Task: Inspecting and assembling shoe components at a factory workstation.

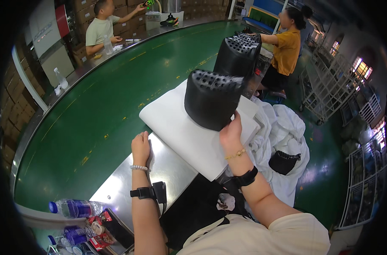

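Observation:
My right hand (231, 132) grips the lower right side of a thick stack of curved black pieces (211, 102), whose upper edges show rows of light dots. The stack is over a pile of white sheets (176, 114). Just behind it stands a second, similar black stack (234, 57). My left hand (141, 148) rests at the edge of the metal table (125, 178), left of the white sheets, its fingers curled. Whatever may be inside those fingers is hidden.
A green conveyor surface (117, 114) curves around the table. White cloth (278, 123) lies at the right with a black piece (283, 162) on it. Water bottles (76, 208) stand at lower left. Two people work farther off. Wire trolleys (325, 85) are at the right.

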A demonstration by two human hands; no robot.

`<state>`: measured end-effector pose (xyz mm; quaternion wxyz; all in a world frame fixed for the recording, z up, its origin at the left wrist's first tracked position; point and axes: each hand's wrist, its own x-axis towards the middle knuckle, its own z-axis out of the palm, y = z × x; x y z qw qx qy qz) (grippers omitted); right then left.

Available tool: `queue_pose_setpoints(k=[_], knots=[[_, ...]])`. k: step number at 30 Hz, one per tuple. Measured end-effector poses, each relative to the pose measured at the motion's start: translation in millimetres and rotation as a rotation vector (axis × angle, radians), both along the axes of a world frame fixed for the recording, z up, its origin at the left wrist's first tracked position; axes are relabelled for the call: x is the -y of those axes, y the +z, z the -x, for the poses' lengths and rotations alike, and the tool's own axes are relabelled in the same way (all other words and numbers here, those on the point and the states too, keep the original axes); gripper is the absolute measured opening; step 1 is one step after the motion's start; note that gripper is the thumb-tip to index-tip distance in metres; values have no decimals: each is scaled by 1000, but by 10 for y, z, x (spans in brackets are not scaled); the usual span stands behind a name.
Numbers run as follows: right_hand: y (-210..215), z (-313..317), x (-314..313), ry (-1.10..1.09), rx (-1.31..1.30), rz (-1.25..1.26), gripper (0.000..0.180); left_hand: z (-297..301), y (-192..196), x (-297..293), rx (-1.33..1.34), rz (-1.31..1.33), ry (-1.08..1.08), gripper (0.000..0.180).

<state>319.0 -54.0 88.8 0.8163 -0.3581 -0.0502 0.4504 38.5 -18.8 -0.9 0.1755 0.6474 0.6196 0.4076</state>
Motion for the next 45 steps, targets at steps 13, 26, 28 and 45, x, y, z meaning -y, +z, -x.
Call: queue_pose_setpoints(k=[13,26,28,45], knots=[[-86,47,168,210,285,62,39,-25,18,3,-2,-9,4,35],[108,-621,755,310,268,11,48,72,-97,-56,0,-7,-24,40],[27,-1365,846,88,336,4,45,20,-46,-55,-5,-42,-52,39],[-2817,-4750,2795,-546,416,882,60,67,-126,-135,-76,90,-66,42]])
